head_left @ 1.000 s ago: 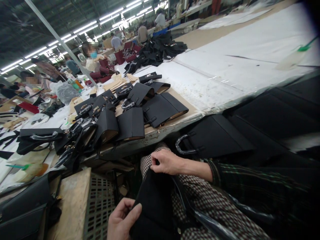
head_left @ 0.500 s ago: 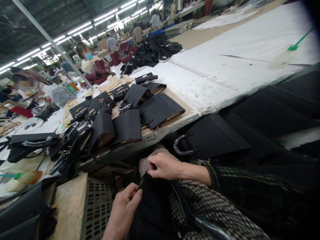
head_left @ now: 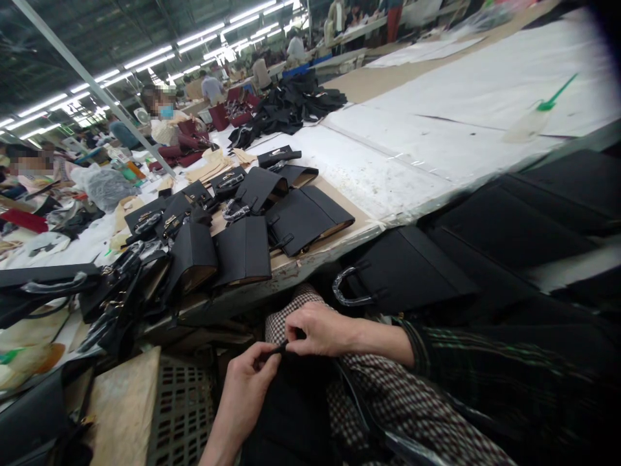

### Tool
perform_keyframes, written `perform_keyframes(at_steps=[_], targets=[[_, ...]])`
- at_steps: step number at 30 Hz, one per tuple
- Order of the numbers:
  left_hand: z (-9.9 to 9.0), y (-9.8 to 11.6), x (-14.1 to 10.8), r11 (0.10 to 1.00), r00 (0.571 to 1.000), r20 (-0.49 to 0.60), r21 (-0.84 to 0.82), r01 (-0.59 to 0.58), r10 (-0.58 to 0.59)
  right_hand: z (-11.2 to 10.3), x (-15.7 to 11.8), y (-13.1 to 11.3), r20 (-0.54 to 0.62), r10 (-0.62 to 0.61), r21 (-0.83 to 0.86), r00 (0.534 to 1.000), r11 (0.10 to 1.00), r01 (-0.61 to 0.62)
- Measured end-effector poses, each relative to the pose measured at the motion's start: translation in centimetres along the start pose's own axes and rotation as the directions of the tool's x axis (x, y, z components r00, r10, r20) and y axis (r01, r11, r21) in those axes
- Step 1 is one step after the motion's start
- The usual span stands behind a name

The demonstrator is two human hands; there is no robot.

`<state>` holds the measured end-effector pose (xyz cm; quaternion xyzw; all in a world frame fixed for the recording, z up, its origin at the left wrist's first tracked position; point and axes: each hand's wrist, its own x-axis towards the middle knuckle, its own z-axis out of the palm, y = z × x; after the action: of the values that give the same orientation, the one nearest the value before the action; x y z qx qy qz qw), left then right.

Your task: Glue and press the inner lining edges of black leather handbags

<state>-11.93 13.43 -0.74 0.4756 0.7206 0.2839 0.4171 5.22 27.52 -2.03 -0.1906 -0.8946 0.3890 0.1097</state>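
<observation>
A black bag [head_left: 291, 408] lies over my lap on checked cloth [head_left: 417, 395], its plastic-wrapped handle trailing toward the lower right. My left hand [head_left: 250, 382] pinches the upper edge of this bag between thumb and fingers. Right beside it, my right hand [head_left: 315, 329] grips the same edge with curled fingers, the fingertips of both hands nearly touching. The short piece of edge between them is dark and too small to make out in detail.
Several black bags [head_left: 242, 249] crowd the near edge of the white table [head_left: 378, 162]. More black bags [head_left: 412, 268] lie at the right below the table edge. At lower left are a wooden board [head_left: 123, 408] and a plastic crate [head_left: 182, 404]. People [head_left: 165, 120] work farther back.
My left hand has moved up and right along the bag's edge, closer to my right hand. My right hand has barely shifted, and the view has turned slightly.
</observation>
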Motion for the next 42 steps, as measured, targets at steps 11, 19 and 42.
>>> perform_keyframes(at_steps=[11, 19, 42], targets=[[0.0, -0.7, 0.5, 1.000, 1.000, -0.004, -0.010, 0.005, -0.005, -0.8, 0.4, -0.3, 0.115, 0.002, 0.076, 0.993, 0.997, -0.011], [0.4, -0.6, -0.1, 0.996, 0.999, 0.027, -0.087, -0.027, 0.030, -0.3, -0.1, -0.2, -0.040, 0.130, 0.160, 0.991, 0.979, -0.122], [2.3, 3.2, 2.5, 0.994, 0.989, 0.115, 0.055, -0.099, 0.092, -0.8, -12.1, -6.0, -0.158, 0.376, 0.199, 0.913, 0.918, -0.343]])
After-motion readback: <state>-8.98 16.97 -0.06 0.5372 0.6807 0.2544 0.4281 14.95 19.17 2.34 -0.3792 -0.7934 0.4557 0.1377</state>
